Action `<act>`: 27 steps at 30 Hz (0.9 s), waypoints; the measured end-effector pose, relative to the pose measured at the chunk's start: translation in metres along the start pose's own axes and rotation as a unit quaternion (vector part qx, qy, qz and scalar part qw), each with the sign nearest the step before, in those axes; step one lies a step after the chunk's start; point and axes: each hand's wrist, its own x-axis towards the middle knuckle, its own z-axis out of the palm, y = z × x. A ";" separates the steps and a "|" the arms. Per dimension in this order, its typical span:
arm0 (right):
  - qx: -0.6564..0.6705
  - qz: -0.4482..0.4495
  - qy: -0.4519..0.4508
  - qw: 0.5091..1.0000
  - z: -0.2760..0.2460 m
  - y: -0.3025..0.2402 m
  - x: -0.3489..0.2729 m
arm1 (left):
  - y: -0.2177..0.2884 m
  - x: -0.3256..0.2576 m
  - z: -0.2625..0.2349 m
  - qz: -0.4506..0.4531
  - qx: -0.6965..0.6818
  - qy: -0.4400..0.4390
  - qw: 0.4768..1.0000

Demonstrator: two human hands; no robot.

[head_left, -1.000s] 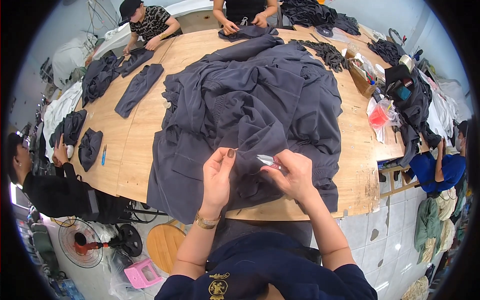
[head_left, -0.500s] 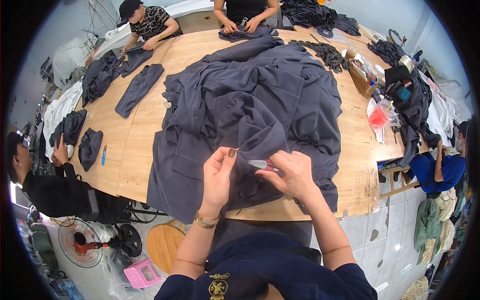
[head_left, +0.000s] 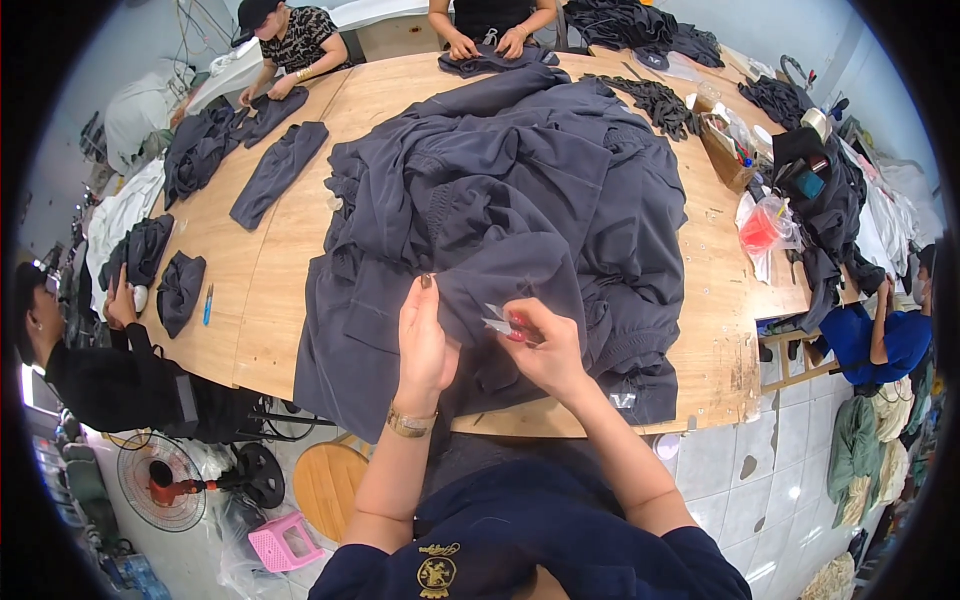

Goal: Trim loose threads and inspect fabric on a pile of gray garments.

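A large heap of dark grey garments (head_left: 510,170) with gathered elastic parts covers the middle of the wooden table. At its near side my left hand (head_left: 425,335) pinches a fold of a dark grey garment (head_left: 510,265) between thumb and fingers, drawing the cloth taut. My right hand (head_left: 547,345) is closed around small red-handled thread snips (head_left: 497,320). Their pale blades stand a little apart and point left, toward the left hand, just over the cloth. Whether the blades touch a thread is too small to tell.
Folded dark pieces (head_left: 280,175) and a blue pen-like tool (head_left: 208,305) lie on the table (head_left: 285,270) to the left. At right are a cardboard box (head_left: 727,155) and a bag with red contents (head_left: 765,228). Co-workers sit around; a fan (head_left: 160,483) stands lower left.
Both hands have shifted slightly: the left a little up and left, the right leftward with the snips. The stretched fold of cloth has risen. A co-worker at the far left has moved a dark piece.
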 end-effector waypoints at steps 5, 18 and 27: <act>0.080 0.031 0.035 0.996 0.000 0.004 -0.005 | 0.006 0.001 0.003 -0.014 -0.034 0.006 0.999; -0.075 -0.108 -0.044 0.990 -0.008 -0.002 -0.011 | -0.001 0.005 -0.006 -0.010 -0.041 0.019 0.999; 0.217 0.144 -0.016 0.965 -0.033 -0.011 -0.029 | 0.003 -0.005 0.007 0.087 0.188 0.008 0.978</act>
